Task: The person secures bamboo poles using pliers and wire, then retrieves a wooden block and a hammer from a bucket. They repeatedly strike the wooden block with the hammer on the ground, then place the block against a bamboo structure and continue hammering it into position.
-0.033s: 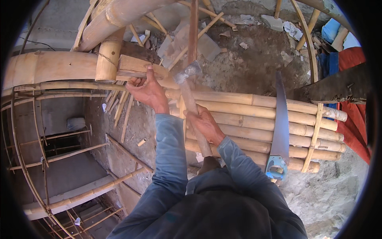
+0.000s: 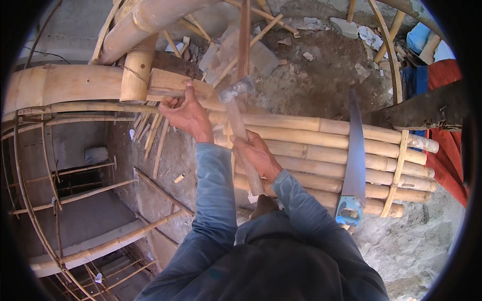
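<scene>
My left hand [image 2: 188,118] is closed on a short wooden block [image 2: 170,83], its thumb up against the block's right part and the fingers curled below. The block lies against a thick bamboo beam [image 2: 75,85], beside an upright bamboo stub [image 2: 134,75] bound with wire. My right hand [image 2: 258,154] grips the wooden handle of a hammer [image 2: 239,120] about its middle. The hammer's metal head [image 2: 235,89] points up and away, just right of the block and apart from it. What the left fingertips touch is partly hidden.
A handsaw [image 2: 354,160] with a blue handle lies across a platform of bamboo poles [image 2: 311,150] on the right. A dark timber [image 2: 427,110] and red cloth [image 2: 444,145] are beyond it. At left, bamboo scaffolding [image 2: 75,198] stands over a deep drop. Rubble [image 2: 344,28] litters the far ground.
The hammer in my right hand has shifted very slightly left. My left hand and the wooden block have not visibly moved.
</scene>
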{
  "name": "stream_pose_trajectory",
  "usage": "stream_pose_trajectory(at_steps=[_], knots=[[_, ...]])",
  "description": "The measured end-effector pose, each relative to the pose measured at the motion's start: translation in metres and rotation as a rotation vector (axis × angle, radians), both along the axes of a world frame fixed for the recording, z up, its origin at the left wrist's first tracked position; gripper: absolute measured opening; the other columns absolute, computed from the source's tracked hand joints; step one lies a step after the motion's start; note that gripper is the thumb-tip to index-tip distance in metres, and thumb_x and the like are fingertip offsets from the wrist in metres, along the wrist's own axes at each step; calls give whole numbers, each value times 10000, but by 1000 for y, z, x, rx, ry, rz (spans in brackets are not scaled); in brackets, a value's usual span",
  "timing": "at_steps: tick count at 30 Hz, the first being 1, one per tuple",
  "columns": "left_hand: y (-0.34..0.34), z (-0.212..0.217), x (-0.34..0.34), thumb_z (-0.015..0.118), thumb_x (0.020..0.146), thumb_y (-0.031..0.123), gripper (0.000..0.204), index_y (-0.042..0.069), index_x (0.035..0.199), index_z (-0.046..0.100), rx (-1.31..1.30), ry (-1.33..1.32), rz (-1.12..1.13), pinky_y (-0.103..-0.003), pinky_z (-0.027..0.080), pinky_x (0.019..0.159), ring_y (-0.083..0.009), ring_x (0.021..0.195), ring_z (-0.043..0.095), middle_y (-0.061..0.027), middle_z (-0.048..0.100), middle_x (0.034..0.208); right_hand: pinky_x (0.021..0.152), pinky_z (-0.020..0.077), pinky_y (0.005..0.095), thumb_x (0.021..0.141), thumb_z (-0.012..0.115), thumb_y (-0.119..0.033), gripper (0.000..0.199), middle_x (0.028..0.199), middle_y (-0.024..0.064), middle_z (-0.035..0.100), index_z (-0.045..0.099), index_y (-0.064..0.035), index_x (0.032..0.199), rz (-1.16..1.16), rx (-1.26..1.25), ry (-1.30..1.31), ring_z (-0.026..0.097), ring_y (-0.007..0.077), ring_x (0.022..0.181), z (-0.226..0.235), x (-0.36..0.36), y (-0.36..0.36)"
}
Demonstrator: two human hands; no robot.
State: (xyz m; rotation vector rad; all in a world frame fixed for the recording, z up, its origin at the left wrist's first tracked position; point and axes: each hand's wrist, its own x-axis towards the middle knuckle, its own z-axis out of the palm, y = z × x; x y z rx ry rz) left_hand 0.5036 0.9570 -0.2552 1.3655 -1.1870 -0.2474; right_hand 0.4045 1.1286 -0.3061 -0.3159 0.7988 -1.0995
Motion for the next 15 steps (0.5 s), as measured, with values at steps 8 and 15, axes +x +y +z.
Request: stream_pose_trajectory(at_steps=[8, 15], knots=[[-3, 7, -4, 965, 862, 285, 620, -18, 1105, 482, 102, -76, 45, -313, 541, 780, -209, 877, 613, -129, 554, 1022, 451, 426, 212, 1095, 675, -362, 299, 801, -1, 562, 599, -73, 1103, 79, 124, -1126, 507, 74, 564, -37, 15, -39], [10, 29, 23, 950, 861, 354, 566, 21, 1027, 523, 344, -443, 147, -376, 521, 776, -232, 838, 584, -148, 565, 997, 443, 399, 209, 1104, 656, -380, 296, 799, 0, 560, 587, -92, 1109, 38, 104, -951, 491, 67, 577, -16, 35, -32]])
